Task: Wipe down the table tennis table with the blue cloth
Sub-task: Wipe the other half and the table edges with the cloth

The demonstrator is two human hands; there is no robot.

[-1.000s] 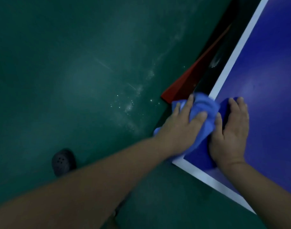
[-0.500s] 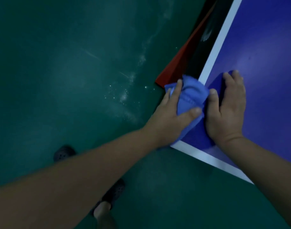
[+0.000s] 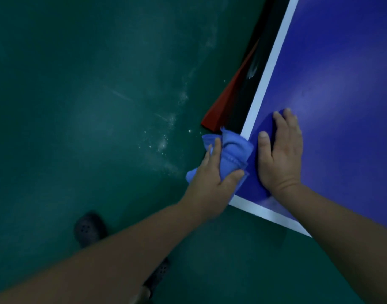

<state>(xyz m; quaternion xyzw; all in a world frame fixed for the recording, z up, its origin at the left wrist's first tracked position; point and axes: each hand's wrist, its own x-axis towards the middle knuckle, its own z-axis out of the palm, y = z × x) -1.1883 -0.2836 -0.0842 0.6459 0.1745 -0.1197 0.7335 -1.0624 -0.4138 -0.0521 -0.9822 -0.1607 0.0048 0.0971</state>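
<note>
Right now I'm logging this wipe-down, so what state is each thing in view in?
blue cloth: bunched over the table's corner, part spread flat on top.
left hand: grips the bunched cloth at the edge.
right hand: flat, pressing the spread part.
table: top glossy, corner covered by cloth.
floor: speckled with white dust.

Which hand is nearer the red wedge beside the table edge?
Left. The left hand, gripping the bunched blue cloth over the table edge, reaches just short of the red wedge. The right hand lies flat on the table top, farther in.
</note>
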